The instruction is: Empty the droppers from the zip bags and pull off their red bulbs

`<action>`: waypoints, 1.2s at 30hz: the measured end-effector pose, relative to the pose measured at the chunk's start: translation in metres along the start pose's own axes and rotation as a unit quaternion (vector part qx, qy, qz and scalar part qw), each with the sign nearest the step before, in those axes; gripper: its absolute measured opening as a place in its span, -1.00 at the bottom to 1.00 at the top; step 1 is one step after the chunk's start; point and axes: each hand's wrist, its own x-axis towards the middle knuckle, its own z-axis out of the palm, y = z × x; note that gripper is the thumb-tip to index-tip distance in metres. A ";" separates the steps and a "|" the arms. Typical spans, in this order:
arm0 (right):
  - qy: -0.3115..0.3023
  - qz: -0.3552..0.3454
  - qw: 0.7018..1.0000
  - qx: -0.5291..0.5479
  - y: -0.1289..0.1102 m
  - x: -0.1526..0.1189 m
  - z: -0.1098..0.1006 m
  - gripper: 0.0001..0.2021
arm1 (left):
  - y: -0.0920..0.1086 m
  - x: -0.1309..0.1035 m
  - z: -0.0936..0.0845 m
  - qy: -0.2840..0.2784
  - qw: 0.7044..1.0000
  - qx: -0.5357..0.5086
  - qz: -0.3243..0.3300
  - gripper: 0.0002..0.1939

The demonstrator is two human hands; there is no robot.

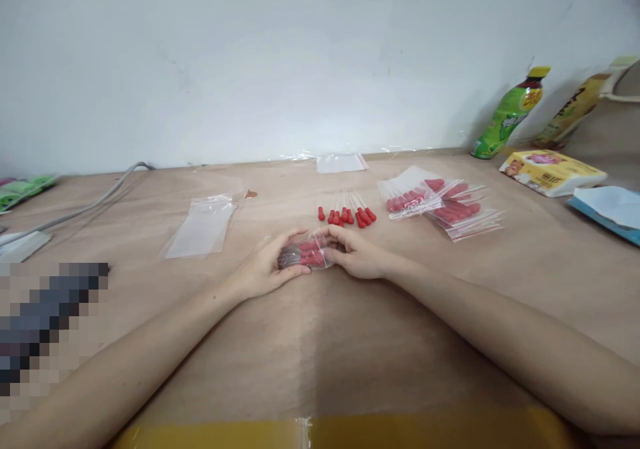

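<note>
Both left grip (267, 264) and right grip (361, 254) pinch bag (311, 255); lettering (511, 121) on green bottle (493, 141) blurred

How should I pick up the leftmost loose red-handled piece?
Probably pinch its red handle from the near side, fingers left and right: that thick end faces the person, and a gap separates it from the neighbouring red handles.

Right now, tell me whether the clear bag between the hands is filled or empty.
Filled: red-ended pieces show through the clear bag, held at its two ends by the left hand and right hand.
</note>
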 end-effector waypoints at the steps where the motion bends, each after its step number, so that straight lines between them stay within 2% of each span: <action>1: -0.024 -0.005 0.999 0.033 -0.002 0.000 -0.001 -0.68 | 0.000 0.000 0.000 0.003 1.000 0.002 -0.003 -0.35; 4: -0.068 -0.006 0.995 0.073 -0.006 0.000 -0.005 -0.59 | 0.001 -0.001 0.000 0.001 1.000 0.004 -0.014 -0.38; 8: -0.032 0.000 0.998 0.051 -0.007 -0.002 -0.007 -0.61 | 0.001 -0.001 0.001 0.004 1.000 -0.025 -0.010 -0.38; 13: -0.013 -0.027 0.999 -0.038 -0.008 -0.005 -0.003 -0.56 | 0.000 0.001 0.004 0.016 0.998 -0.064 0.001 -0.47; 19: 0.062 -0.013 0.995 -0.077 -0.014 -0.005 0.006 -0.80 | 0.006 0.003 0.002 0.009 0.999 -0.040 -0.021 -0.51; 23: 0.069 0.011 0.994 -0.088 -0.018 -0.005 0.004 -0.82 | 0.006 0.004 0.003 0.004 0.999 -0.047 -0.015 -0.51; 26: 0.087 0.039 0.994 -0.051 -0.021 -0.003 -0.005 -0.80 | 0.003 0.003 0.004 0.004 0.999 -0.031 -0.023 -0.51; 30: 0.108 0.073 0.990 0.052 -0.023 -0.001 -0.024 -0.78 | 0.000 0.002 0.005 0.013 0.999 0.003 -0.037 -0.49; 32: 0.092 0.104 0.984 0.111 -0.024 -0.002 -0.032 -0.75 | -0.001 0.002 0.005 0.015 0.999 0.010 -0.035 -0.48; 36: 0.021 0.182 0.957 0.223 -0.024 -0.004 -0.038 -0.55 | 0.000 0.003 0.004 0.008 0.999 0.007 -0.037 -0.48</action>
